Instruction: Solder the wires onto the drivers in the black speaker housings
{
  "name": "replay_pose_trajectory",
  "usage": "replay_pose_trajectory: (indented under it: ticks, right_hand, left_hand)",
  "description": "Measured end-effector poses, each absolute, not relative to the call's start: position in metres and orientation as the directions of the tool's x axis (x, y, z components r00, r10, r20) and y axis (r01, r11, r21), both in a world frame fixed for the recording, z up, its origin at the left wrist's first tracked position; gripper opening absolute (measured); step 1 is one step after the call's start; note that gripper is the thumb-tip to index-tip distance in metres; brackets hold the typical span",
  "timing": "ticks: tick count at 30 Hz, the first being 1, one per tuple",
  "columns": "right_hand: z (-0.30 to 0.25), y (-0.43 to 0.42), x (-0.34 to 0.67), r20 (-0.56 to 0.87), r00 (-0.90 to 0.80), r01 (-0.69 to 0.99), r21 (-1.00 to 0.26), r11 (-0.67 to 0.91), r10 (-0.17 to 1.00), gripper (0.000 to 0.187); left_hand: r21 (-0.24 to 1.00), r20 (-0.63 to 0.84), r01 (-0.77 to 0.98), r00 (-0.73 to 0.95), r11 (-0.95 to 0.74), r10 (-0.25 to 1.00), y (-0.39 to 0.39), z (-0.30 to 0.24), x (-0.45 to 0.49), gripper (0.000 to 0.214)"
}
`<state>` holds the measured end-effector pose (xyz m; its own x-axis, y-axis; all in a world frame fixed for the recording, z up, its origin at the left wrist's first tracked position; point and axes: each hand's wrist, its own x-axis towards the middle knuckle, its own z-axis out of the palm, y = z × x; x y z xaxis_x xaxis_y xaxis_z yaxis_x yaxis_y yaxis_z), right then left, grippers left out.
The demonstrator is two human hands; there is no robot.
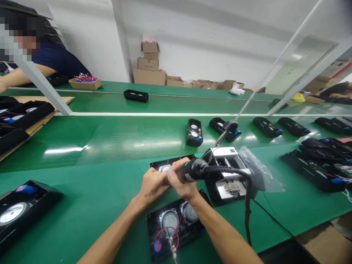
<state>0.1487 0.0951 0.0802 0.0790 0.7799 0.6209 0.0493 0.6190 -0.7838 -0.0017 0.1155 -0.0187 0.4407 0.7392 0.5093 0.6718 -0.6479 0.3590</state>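
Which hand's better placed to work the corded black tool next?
Right hand, I'd say: it's wrapped around the corded black tool. The left hand sits near the tool's front end, by the far black speaker panel, so it looks better suited to steadying.

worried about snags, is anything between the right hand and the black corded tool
Nothing visible: the right hand is wrapped directly around the black corded tool. Its cord loops off to the right, not between them.
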Motion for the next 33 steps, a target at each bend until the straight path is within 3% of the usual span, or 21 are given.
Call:
replay_pose_trajectory:
  ticks: [7,11,14,16,19,22,25,27,29,30,32,33]
  right_hand:
    - [0.083,0.096,0.139,0.526,0.043,0.002,-0.850,0.526,0.850,0.021]
    - [0.097,0.092,0.142,0.489,0.048,-0.117,-0.863,0.491,0.871,0.025]
    - [0.120,0.073,0.176,0.497,0.181,-0.279,-0.802,0.529,0.849,0.026]
    - [0.130,0.050,0.215,0.506,0.331,-0.297,-0.745,0.597,0.797,0.025]
    - [0.120,0.016,0.283,0.443,0.539,-0.067,-0.825,0.561,0.716,0.027]
    - [0.087,-0.002,0.342,0.347,0.637,0.195,-0.936,0.292,0.688,0.045]
    - [0.057,-0.011,0.373,0.383,0.628,0.443,-0.892,0.093,0.678,0.072]
    - [0.044,-0.020,0.374,0.534,0.612,0.620,-0.782,0.065,0.583,0.084]
    - [0.035,-0.034,0.357,0.723,0.501,0.784,-0.612,0.103,0.477,0.071]
    - [0.032,-0.042,0.343,0.780,0.390,0.833,-0.525,0.173,0.489,0.057]
    - [0.025,-0.056,0.306,0.778,0.080,0.798,-0.424,0.429,0.623,0.032]
    - [0.022,-0.061,0.285,0.725,-0.078,0.711,-0.441,0.548,0.685,0.029]
  left_hand:
    - [0.431,0.368,0.721,0.409,-0.543,0.835,0.116,-0.027,0.000,0.015]
    - [0.446,0.307,0.750,0.385,-0.489,0.870,0.117,-0.012,-0.001,0.009]
    - [0.479,0.253,0.789,0.297,-0.386,0.921,0.124,0.001,-0.010,0.027]
    - [0.507,0.219,0.818,0.182,-0.271,0.959,0.139,0.009,-0.020,0.039]
    - [0.542,0.189,0.837,-0.035,-0.074,0.981,0.181,0.025,-0.035,0.039]
    - [0.580,0.199,0.814,-0.191,0.042,0.961,0.230,0.046,-0.039,0.040]
    - [0.611,0.245,0.791,-0.217,0.023,0.945,0.257,0.067,-0.032,0.047]
    - [0.620,0.305,0.783,-0.178,-0.054,0.936,0.254,0.076,-0.028,0.048]
    - [0.624,0.367,0.766,-0.116,-0.152,0.923,0.234,0.080,-0.028,0.043]
    - [0.625,0.391,0.757,-0.094,-0.189,0.916,0.218,0.080,-0.030,0.039]
    - [0.643,0.421,0.728,-0.079,-0.236,0.904,0.178,0.075,-0.038,0.033]
    - [0.659,0.427,0.710,-0.082,-0.248,0.901,0.154,0.070,-0.043,0.029]
